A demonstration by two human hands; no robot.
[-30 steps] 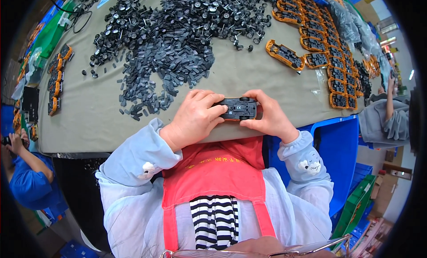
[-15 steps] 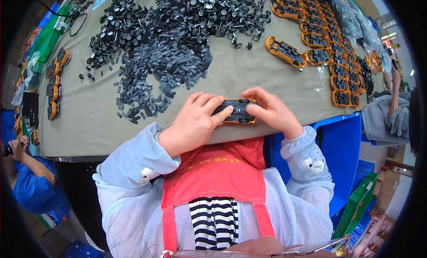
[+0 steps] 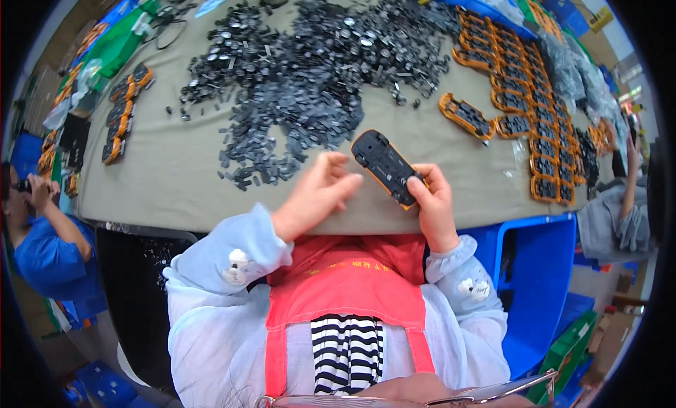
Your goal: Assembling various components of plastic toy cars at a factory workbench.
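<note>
My right hand [image 3: 436, 205] grips an orange toy car [image 3: 382, 163] by its near end, thumb on the black underside, which faces up. The car is tilted, its far end pointing up and left above the table's front part. My left hand [image 3: 315, 197] is off the car, just left of it, fingers apart and slightly blurred, holding nothing. Beyond the hands lies a heap of small flat black pieces [image 3: 310, 119]. It merges at the back with a pile of black wheels on axles [image 3: 384, 45].
Rows of upturned orange toy cars [image 3: 514, 98] line the table's right side, with one car [image 3: 465, 116] set apart. Several more cars [image 3: 120, 123] stand at the left. Blue [image 3: 539, 288] and black [image 3: 141, 281] bins flank me below the edge. People work on both sides.
My left hand has let go of the toy car and moved away to its left. My right hand has turned and tilted the car. The whole view has shifted slightly.
</note>
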